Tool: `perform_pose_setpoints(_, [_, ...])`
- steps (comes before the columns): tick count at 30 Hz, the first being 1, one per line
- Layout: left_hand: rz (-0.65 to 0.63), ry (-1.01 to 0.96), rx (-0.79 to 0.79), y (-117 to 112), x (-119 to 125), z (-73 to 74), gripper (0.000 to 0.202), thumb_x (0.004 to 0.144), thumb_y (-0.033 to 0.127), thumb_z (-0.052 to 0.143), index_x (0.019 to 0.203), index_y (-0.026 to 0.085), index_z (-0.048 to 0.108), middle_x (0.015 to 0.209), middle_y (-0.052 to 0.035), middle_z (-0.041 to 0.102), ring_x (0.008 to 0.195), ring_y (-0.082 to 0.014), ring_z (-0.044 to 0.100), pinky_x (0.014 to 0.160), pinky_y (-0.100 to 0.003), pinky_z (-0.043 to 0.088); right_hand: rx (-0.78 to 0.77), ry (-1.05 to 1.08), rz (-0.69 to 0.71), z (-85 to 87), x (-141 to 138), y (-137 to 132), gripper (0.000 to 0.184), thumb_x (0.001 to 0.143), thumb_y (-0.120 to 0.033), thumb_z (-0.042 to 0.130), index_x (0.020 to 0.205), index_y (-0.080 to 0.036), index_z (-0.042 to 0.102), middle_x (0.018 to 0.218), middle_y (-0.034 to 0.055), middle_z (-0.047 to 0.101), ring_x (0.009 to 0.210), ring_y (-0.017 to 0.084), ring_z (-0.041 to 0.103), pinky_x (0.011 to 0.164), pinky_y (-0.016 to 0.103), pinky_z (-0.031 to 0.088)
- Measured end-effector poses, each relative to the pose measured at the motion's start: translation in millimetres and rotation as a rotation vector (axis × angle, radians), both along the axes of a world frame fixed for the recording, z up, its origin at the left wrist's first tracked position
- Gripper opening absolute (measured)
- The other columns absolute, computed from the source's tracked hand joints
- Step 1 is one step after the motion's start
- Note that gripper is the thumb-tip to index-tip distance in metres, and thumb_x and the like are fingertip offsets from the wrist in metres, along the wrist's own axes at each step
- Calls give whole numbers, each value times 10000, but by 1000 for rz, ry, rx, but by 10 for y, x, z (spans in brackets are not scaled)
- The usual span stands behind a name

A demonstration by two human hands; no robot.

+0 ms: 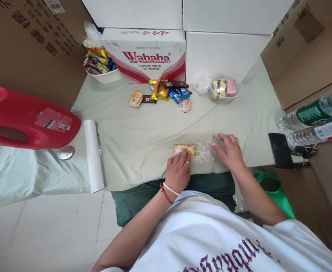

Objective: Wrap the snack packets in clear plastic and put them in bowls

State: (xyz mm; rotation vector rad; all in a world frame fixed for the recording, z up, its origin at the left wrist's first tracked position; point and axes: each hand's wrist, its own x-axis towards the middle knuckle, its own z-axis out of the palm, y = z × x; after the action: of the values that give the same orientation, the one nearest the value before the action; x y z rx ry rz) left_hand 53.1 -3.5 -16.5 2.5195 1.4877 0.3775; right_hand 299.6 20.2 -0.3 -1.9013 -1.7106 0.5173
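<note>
A clear plastic bag (pixel 203 152) lies flat on the pale green cloth (pixel 143 132) in front of me, with a yellow snack packet (pixel 185 149) inside its left end. My left hand (pixel 179 170) presses on the packet, its fingers lying flat over it. My right hand (pixel 230 152) rests on the bag's right end with fingers stretched out and flat. Farther back lies a loose pile of wrapped snacks (pixel 166 94).
A white roll (pixel 93 155) lies at the left beside a red jug (pixel 24 119) and a metal lid (pixel 66 152). White bowl of snacks (pixel 102 66) at back left, clear bowl (pixel 225 90) at back right, Wahaha carton (pixel 146 53) behind. Water bottles (pixel 316 113) and a black phone (pixel 280 150) sit right.
</note>
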Motion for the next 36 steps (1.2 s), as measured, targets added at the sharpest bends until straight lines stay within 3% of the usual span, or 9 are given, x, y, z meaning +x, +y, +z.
perform_pose_setpoints(3, [6,-2,25,-32,-12,-29,609,886,105,507,1489,180,550,1587,-118,520,1372,-297,556,1066,-466,422,13,-73,105,-142,-71,144,517,874,-582,694,1217,-195,700,1323,204,595,1263,399,489,1066,597,449])
perform_pose_setpoints(6, [7,-15,19,-57,-43,-59,614,903,103,496,1511,182,532,1592,-117,513,1393,-286,548,1053,-470,421,-15,49,238,-127,-161,50,266,933,-449,636,1042,-212,693,1334,163,590,1185,327,561,1012,499,498])
perform_pose_setpoints(10, [-10,-17,15,-80,-39,-92,590,938,101,460,1522,164,517,1586,-143,512,1418,-274,536,1060,-474,425,-99,234,207,131,-383,-15,167,984,-377,559,932,-227,611,903,45,635,764,191,599,726,321,504])
perform_pose_setpoints(16, [-96,6,58,-122,-32,-109,462,919,125,513,1357,114,661,1470,-186,621,1449,-315,510,1206,-519,360,-175,-113,360,248,-1136,362,132,1005,-196,480,959,-210,603,991,82,652,880,215,616,773,317,456])
perform_pose_setpoints(22, [-120,-166,197,-287,-538,-13,375,889,89,538,1207,187,711,1427,-122,667,1488,-306,464,1283,-577,252,-213,-382,352,182,-1472,367,267,1074,-379,452,1176,-173,587,1165,136,608,918,239,634,744,344,490])
perform_pose_setpoints(25, [14,-265,326,-175,-876,-61,248,880,81,576,1047,205,711,1267,-106,752,1425,-300,534,1239,-582,329,-136,-433,341,197,-1554,281,479,981,-578,604,1182,-144,584,1128,147,598,1039,291,601,839,394,518])
perform_pose_setpoints(27, [118,-260,396,-10,-1039,-145,197,879,97,597,1005,211,698,1170,-100,775,1379,-313,574,1197,-592,378,-103,-457,328,201,-1611,248,508,929,-570,689,1166,-132,588,1111,148,595,1070,309,575,877,420,522])
perform_pose_setpoints(32, [208,-208,420,295,-1149,-366,137,903,130,595,992,198,673,1111,-118,764,1279,-335,640,1103,-576,472,-97,-432,278,224,-1525,193,229,922,-228,660,1140,-175,617,1132,137,611,1068,299,563,872,412,533])
perform_pose_setpoints(36, [178,-176,407,265,-1100,-434,189,899,110,586,1067,171,646,1181,-163,734,1192,-315,686,1070,-524,509,-22,-94,175,349,-861,354,188,928,-174,553,1098,-203,626,1109,105,653,1015,245,615,884,393,547])
